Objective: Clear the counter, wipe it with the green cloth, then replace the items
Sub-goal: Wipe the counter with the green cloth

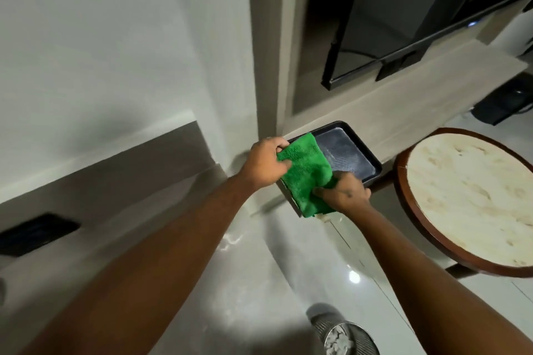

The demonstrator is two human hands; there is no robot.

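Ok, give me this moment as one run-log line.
left hand: gripping green cloth | right hand: gripping the cloth's near end | cloth: over dark tray on counter | round table: bare

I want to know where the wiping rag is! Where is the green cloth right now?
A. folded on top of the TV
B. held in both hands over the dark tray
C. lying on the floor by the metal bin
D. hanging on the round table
B: the green cloth is pinched by the left hand and the right hand, right over the near end of the dark tray.
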